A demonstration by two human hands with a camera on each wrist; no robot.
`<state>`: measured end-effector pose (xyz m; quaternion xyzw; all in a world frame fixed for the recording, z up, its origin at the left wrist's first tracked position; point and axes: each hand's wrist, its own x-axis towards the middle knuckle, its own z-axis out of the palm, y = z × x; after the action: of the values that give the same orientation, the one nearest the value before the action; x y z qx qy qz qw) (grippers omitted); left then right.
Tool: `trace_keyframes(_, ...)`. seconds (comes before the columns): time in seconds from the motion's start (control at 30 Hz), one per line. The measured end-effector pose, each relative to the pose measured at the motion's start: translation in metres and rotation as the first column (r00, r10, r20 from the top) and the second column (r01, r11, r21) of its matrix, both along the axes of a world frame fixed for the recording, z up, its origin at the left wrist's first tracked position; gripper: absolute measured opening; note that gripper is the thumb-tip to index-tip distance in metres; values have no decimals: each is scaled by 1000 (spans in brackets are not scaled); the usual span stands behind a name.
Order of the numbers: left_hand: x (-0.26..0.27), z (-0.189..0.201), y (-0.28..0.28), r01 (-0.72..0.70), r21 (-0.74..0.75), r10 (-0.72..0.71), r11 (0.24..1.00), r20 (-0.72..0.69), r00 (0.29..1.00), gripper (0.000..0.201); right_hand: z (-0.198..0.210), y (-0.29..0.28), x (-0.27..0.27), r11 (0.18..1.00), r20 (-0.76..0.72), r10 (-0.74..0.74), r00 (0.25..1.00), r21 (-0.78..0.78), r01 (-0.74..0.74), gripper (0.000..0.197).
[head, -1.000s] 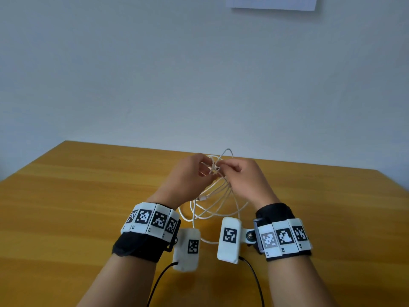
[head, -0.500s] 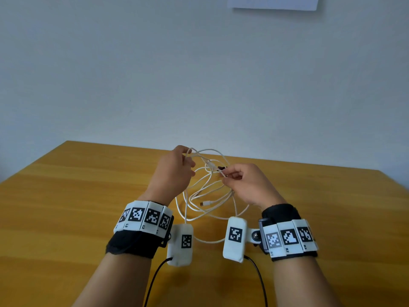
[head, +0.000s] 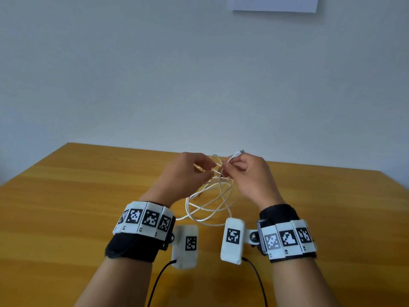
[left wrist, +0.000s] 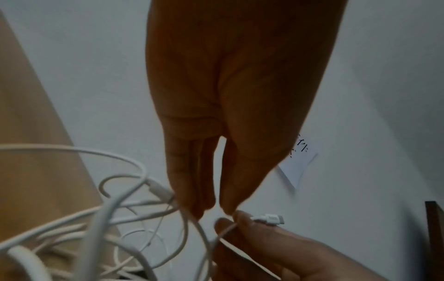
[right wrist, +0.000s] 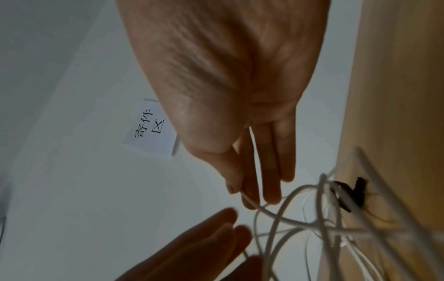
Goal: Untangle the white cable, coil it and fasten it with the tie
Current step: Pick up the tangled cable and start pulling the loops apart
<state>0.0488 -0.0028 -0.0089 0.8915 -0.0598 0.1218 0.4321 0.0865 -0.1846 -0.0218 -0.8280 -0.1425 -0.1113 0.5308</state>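
Observation:
The white cable (head: 210, 204) hangs in tangled loops between my two hands above the wooden table (head: 66, 207). My right hand (head: 228, 167) pinches the cable just below a plug (head: 238, 153), which sticks up past its fingers. The same pinch shows in the right wrist view (right wrist: 240, 192) and the plug (left wrist: 269, 218) in the left wrist view. My left hand (head: 205, 171) is close beside it, its fingers (left wrist: 199, 199) nearly straight, with strands brushing the fingertips. A small black tie (right wrist: 348, 195) clings to the strands. The other plug (head: 194, 196) dangles low.
A white paper note (head: 274, 3) is stuck high on the pale wall behind the table. Black leads (head: 159, 280) run from the wrist cameras toward me. The table's far edge lies just beyond my hands.
My hands have come back together from half a second ago. The right hand now holds the plug end up above its fingers. The left hand's fingers have loosened from the loop.

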Motion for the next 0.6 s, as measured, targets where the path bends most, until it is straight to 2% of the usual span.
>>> trace_keyframes(0.1,2,-1,-4,62,-7,-63,998,-46,997,30,5,4,-3,989,-41,30,999,148,-24,9)
trace_keyframes(0.23,3,-4,-3,52,-11,-53,999,-76,996,35,15,8,-11,917,-73,126,989,390,-88,13)
trace_keyframes(0.3,3,-5,-3,51,-5,-51,999,-64,997,30,17,9,-13,903,-62,134,989,418,-96,13)
trace_keyframes(0.4,3,-4,-3,35,9,-35,999,-30,999,9,16,9,-13,909,-40,108,993,409,-83,6)
trace_keyframes(0.5,1,-3,-4,30,-2,-30,1000,-6,1000,8,16,9,-12,911,-40,111,993,404,-86,6)
trace_keyframes(0.6,-1,-3,-7,55,-48,-57,997,-38,998,3,17,10,-13,892,-43,127,991,442,-95,8)
